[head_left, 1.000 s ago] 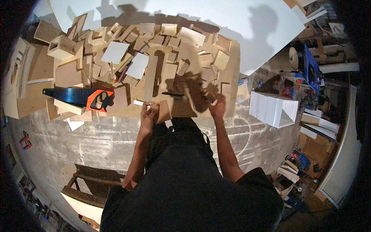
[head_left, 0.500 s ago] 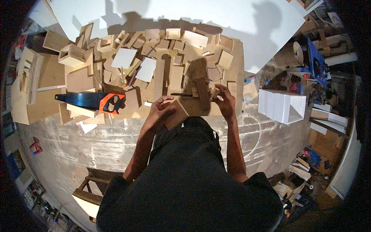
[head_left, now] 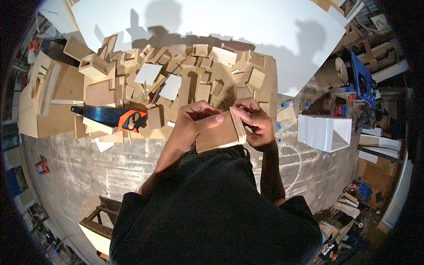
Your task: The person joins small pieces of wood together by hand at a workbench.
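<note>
Close to my body, above the near edge of the table, my left hand (head_left: 191,123) is closed around a brown rectangular plywood board (head_left: 215,138), its thumb lying across the top. A narrow pale wooden strip (head_left: 239,126) stands along the board's right edge, touching it. My right hand (head_left: 257,123) pinches that strip from the right side, thumb at its upper end. Some of the right fingers are hidden behind the wood. Beyond both hands lie many small wooden blocks and offcuts (head_left: 202,93) on the table.
A handsaw (head_left: 98,114) with an orange and black handle rests on scraps at the left. Two white square pieces (head_left: 170,87) lie among the offcuts. A large white panel (head_left: 229,22) spans the back. White stacked boxes (head_left: 319,132) stand at right, a wooden frame (head_left: 95,232) at lower left.
Both hands have come together in front of my body. The right hand has brought the wooden strip from the table against the board's edge, and the board has been raised.
</note>
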`<state>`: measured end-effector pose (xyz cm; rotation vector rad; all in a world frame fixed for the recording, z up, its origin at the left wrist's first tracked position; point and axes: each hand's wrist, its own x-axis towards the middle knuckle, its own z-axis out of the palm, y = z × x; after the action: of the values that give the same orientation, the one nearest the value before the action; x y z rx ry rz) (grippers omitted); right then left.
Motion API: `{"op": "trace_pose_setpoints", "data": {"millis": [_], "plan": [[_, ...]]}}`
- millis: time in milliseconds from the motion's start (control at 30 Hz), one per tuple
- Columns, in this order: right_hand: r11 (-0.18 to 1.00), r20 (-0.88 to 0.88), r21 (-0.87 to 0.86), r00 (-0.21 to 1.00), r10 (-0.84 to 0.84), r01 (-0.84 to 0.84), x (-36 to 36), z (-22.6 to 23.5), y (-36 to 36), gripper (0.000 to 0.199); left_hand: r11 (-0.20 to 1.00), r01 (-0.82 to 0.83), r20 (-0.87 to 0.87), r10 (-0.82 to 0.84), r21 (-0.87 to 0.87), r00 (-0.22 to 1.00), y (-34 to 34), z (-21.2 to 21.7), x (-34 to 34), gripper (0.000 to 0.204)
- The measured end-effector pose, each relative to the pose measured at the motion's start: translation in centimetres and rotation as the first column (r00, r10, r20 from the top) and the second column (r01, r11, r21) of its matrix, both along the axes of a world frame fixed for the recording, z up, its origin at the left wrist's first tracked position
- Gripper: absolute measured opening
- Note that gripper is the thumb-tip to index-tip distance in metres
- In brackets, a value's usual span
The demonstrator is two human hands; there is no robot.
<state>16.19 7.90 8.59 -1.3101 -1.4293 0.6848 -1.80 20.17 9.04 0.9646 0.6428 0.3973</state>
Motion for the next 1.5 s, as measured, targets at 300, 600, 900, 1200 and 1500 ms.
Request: {"op": "trace_pose_setpoints", "data": {"millis": [300, 600, 900, 1200, 1500], "plan": [[1.000, 0.101, -0.029, 0.995, 0.006, -0.003, 0.0, -0.9, 0.2, 0.050, 0.969, -0.088, -0.059, 0.076, -0.232, 0.995, -1.1, -1.0, -0.2, 0.018], [0.859, -0.701, -0.125, 0.657, 0.277, -0.496, -1.6, 1.1, 0.7, 0.078, 0.927, -0.254, -0.033, 0.255, -0.277, 0.966, -2.3, -1.7, -2.9, 0.010], [0.877, -0.350, -0.178, 0.862, 0.368, -0.446, -3.3, 0.8, 2.0, 0.067, 0.896, -0.393, -0.012, 0.399, -0.206, 0.917, -3.3, -1.3, -4.7, 0.008], [0.909, -0.191, -0.117, 0.907, 0.374, -0.400, -3.9, 0.1, 2.7, 0.067, 0.872, -0.437, 0.061, 0.459, -0.220, 0.886, -3.5, -1.4, -5.5, 0.005], [0.920, -0.462, -0.088, 0.834, 0.302, -0.382, -3.1, -0.6, 2.2, 0.080, 0.846, -0.534, 0.034, 0.533, 0.003, 0.845, -3.6, 0.4, -4.7, 0.009]]}}
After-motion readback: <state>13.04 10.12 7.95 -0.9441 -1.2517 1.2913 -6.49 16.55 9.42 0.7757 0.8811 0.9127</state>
